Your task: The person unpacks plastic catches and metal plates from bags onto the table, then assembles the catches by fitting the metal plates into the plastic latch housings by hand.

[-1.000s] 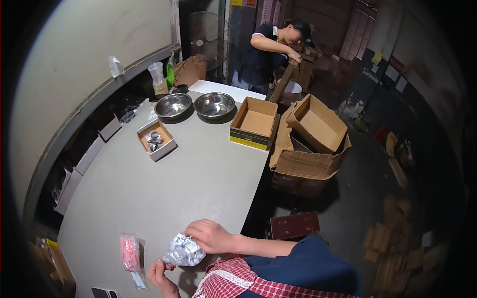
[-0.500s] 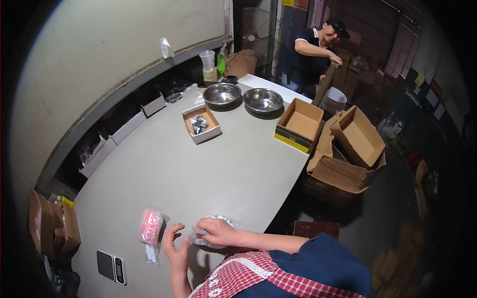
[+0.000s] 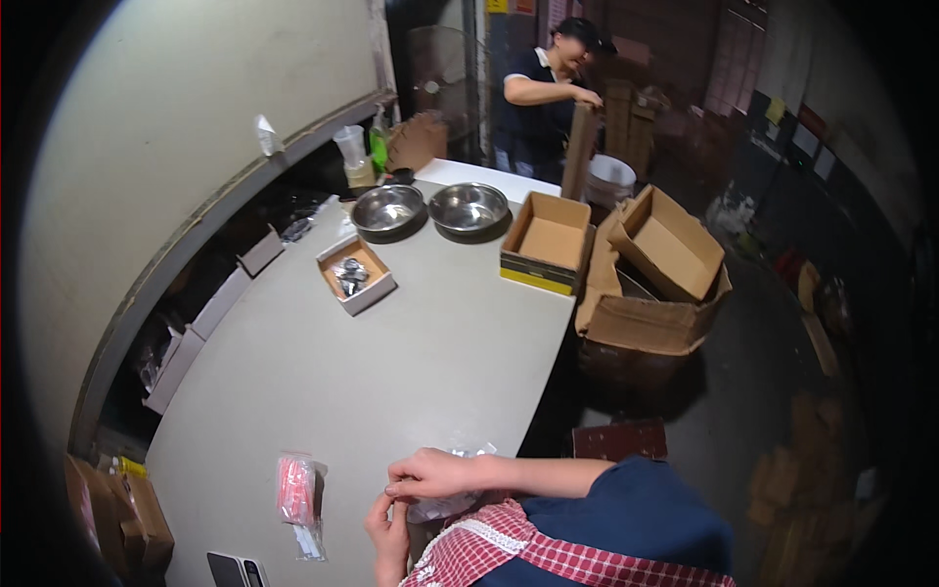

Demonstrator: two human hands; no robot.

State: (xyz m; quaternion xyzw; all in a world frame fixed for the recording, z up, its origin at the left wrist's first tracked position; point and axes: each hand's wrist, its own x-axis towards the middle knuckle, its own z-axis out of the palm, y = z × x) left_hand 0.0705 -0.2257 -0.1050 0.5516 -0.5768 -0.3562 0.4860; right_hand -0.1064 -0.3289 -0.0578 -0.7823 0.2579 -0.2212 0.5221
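Note:
Over the near edge of the table, my left hand (image 3: 388,528) and my right hand (image 3: 435,474) meet at the fingertips. Both are closed in a pinch, and whatever lies between them is hidden or too small to name. Under my right hand and wrist, a clear plastic bag (image 3: 440,509) with pale contents shows partly. To the left of my hands lies a clear bag of pink-red pieces (image 3: 296,489). A smaller clear packet with white contents (image 3: 309,541) touches its lower end.
A digital scale (image 3: 235,569) sits at the near left. Farther off are a small box of metal parts (image 3: 354,274), two steel bowls (image 3: 469,207) and an open cardboard box (image 3: 544,240). Cartons (image 3: 646,323) stand off the right edge. A person (image 3: 548,93) handles cardboard behind.
My left hand has come in from the left, its spread fingers closing against my right fingertips. The clear piece in my right fingers no longer shows. The view has shifted.

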